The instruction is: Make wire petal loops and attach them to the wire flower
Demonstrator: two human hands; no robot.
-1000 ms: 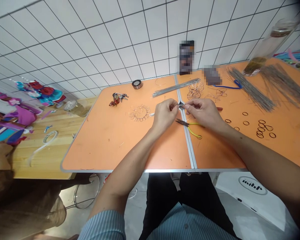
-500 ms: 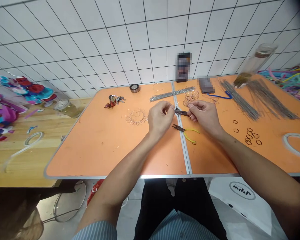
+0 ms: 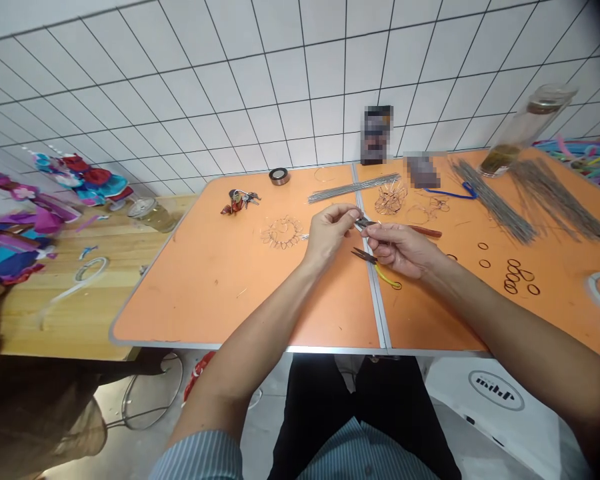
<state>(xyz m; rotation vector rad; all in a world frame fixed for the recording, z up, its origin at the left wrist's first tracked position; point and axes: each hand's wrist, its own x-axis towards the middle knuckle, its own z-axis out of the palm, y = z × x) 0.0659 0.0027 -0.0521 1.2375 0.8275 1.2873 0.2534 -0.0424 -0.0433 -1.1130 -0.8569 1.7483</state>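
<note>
1. Left hand (image 3: 327, 233): thumb and forefinger draw together at the tips; I cannot tell whether they grip anything, since whatever might be there is too small to see. For fine work like this, this hand probably serves best as the steady one.
2. Right hand (image 3: 400, 250): thumb laid over curled fingers, its tips just beside the left's. Whether it grips something is likewise hidden. Small turns from these fingertips, wrist quiet, should give the best control.
3. Forearms: both reach in from the near edge and angle inward, so the hands meet above the table seam (image 3: 375, 300). Lowering the elbows would likely lessen shake.
4. Red-handled pliers (image 3: 427, 231): their dark nose shows between the fingertips and the handle beyond the right hand; they seem to lie on the table (image 3: 205, 300).
5. Yellow-handled pliers (image 3: 369, 257): on the table, nearer the body, partly covered by the right hand. Their open nose deserves a wide berth.
6. Looped wire (image 3: 283, 232): flat, left of the left hand; a careless knuckle could bend it.
</note>
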